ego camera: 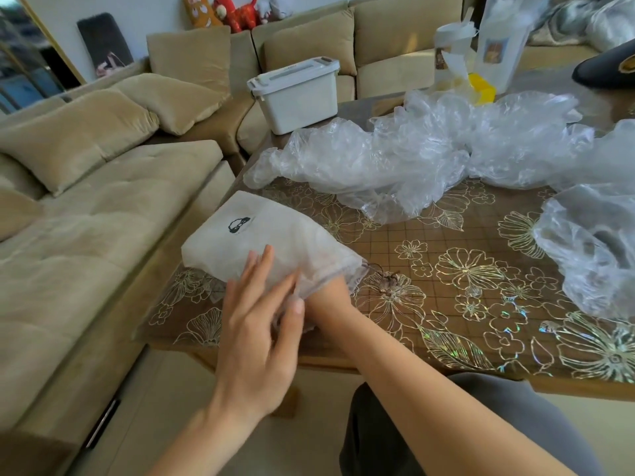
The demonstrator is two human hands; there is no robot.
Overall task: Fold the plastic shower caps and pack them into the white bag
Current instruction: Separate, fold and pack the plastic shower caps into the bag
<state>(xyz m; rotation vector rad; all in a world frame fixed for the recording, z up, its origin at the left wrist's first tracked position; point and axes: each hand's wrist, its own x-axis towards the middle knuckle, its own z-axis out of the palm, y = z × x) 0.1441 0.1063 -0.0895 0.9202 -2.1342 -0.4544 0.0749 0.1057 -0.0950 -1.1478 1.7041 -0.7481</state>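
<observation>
The white bag (pixel 240 235), marked with a small black logo, lies on the near left corner of the table (pixel 446 266), mouth toward me. My right hand (pixel 326 298) is pushed into that mouth up to the wrist, so its fingers and anything they hold are hidden. My left hand (pixel 261 317) lies over the mouth with fingers stretched along the top, the thumb pinching the gathered rim. Loose clear plastic shower caps (pixel 378 159) lie crumpled across the middle and back of the table, and another shower cap (pixel 591 249) sits at the right edge.
The bag's drawstring (pixel 388 280) trails onto the flowered table cover. A white lidded box (pixel 299 94) stands at the far corner, beside white packets and a yellow item (pixel 481 85). A beige sofa (pixel 103 201) runs along the left and back.
</observation>
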